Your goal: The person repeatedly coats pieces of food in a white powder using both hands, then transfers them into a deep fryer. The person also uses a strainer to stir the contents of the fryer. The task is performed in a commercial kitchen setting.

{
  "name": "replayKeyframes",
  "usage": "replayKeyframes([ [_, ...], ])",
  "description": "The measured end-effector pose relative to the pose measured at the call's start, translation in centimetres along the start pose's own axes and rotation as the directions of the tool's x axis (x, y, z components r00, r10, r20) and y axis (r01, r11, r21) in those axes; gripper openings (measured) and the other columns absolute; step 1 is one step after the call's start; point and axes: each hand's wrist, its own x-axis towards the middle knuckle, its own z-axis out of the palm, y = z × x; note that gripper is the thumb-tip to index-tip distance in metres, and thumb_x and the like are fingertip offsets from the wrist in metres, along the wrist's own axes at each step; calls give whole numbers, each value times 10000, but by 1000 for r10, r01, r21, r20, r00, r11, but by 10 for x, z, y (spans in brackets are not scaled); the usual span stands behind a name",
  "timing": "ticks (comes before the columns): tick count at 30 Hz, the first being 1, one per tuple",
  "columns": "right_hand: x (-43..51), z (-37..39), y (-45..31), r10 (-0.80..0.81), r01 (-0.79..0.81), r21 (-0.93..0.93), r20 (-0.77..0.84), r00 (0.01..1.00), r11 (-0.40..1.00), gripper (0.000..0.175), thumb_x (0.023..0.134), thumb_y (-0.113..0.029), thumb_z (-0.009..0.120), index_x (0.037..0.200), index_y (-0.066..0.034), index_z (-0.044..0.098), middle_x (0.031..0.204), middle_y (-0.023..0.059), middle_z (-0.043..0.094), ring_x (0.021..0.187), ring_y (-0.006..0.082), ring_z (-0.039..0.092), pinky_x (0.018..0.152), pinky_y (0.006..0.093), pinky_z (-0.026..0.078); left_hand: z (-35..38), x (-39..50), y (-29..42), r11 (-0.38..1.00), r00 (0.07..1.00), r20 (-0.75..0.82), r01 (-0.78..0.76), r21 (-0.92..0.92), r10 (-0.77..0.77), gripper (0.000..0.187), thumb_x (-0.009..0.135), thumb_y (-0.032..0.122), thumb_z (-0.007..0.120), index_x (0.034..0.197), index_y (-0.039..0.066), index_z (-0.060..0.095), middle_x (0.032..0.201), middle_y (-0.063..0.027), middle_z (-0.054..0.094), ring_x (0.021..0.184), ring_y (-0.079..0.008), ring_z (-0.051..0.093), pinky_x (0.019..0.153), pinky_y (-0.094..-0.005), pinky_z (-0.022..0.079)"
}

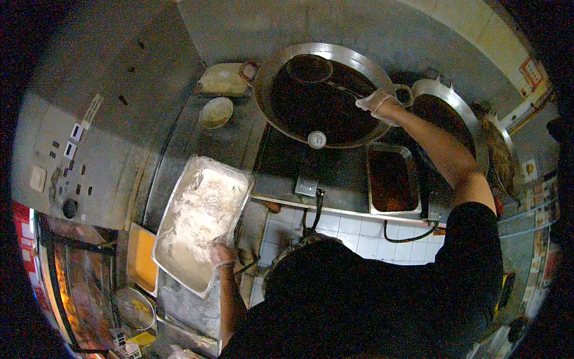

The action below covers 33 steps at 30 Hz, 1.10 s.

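Note:
My left hand (223,254), in a clear glove, rests at the right edge of a metal tray (210,291) holding white flour (202,206); whether its fingers grip anything is unclear. My right hand (379,105), in a clear plastic glove, is closed around the handle of a round wire skimmer (310,68). The skimmer's head lies over the far left part of a large metal pan (329,53) of dark liquid. A small round dial (317,140) sits at the pan's near rim.
Right of the pan are another metal pan (448,96) and a smaller tray of dark liquid (394,179). At the left are a small bowl (216,112), a block-shaped pale container (224,80), an orange-filled tray (145,259) and a round lid or dish (134,308).

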Motion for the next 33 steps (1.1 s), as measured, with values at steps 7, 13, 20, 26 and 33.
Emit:
replayKeyframes([
  [7,9,0,16,-77,76,-48,-24,997,996,504,876,-468,674,1033,9,711,810,60,660,689,172,557,620,373,462,-12,2,5,992,990,-93,-113,-53,108,292,714,286,697,907,68,724,876,-168,709,777,-348,679,707,-468,548],
  [13,-47,-4,21,-110,110,3,-78,991,994,306,898,-368,679,918,-64,702,775,76,673,706,217,637,607,395,487,-18,-7,19,991,990,81,112,67,-117,296,711,282,690,917,71,720,908,-166,701,850,-333,678,749,-464,551],
  [20,-166,13,31,-399,259,-552,-148,905,793,195,906,-226,559,992,-98,679,972,125,687,873,338,671,767,422,544,4,-1,13,996,996,-8,87,13,-87,245,712,240,681,878,66,726,1003,-183,695,934,-346,677,834,-448,556],
  [26,-279,60,26,-513,266,-660,-210,832,703,210,872,-271,713,884,-63,735,790,108,697,673,234,656,624,361,520,1,-2,6,999,999,49,14,-32,-12,239,714,208,675,882,45,720,971,-203,704,894,-360,697,804,-450,573],
  [33,-336,81,26,-59,3,-281,-193,979,960,348,875,-387,679,738,-67,682,680,77,640,615,162,547,562,355,424,-40,-7,31,997,993,93,-75,16,73,271,761,270,700,904,40,706,966,-177,703,884,-337,700,769,-441,571],
])
